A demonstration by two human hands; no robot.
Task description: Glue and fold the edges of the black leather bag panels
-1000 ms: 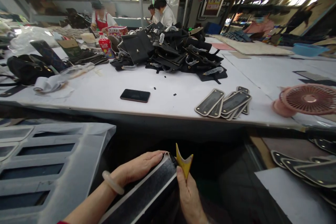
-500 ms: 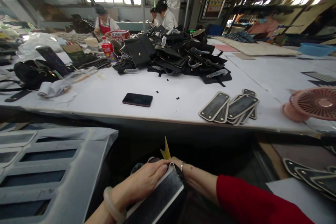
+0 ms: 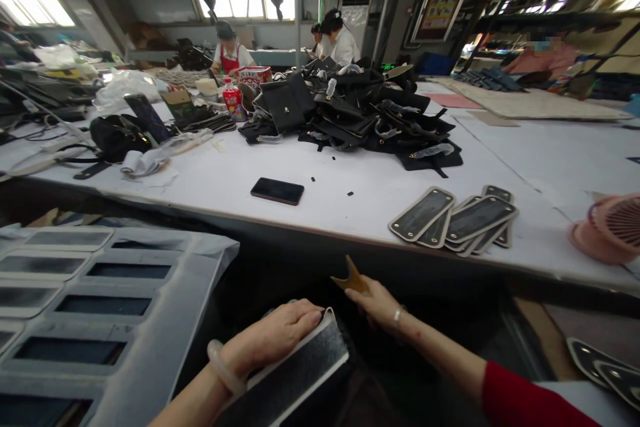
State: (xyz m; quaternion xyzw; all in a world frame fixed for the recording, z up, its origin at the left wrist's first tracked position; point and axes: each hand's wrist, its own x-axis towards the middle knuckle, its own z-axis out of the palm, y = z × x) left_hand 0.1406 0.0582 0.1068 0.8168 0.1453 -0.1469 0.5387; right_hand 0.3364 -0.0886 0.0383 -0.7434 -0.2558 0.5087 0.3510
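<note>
My left hand (image 3: 280,337), a pale bangle on its wrist, lies along the upper edge of a dark panel with a pale border (image 3: 295,373). Its fingers are pressed together and curl over the edge, their tips partly hidden. The panel slants toward me at the bottom of the view, and dark material hangs beside it. To the right, apart from the panel, my right hand (image 3: 375,303) is closed around a yellow flat tool with a V-shaped forked end (image 3: 351,275). The fork points up and left.
Left of me stands a plastic-covered surface (image 3: 175,300) with rows of pale-framed dark panels. On the white table ahead are a phone (image 3: 277,191), riveted dark panels (image 3: 425,213), a pink fan (image 3: 607,230) and a heap of black bags (image 3: 345,110). Several people work behind.
My right hand has moved right, away from the panel, carrying the yellow tool into fuller view. The left hand stays on the panel. My view has turned somewhat left.
</note>
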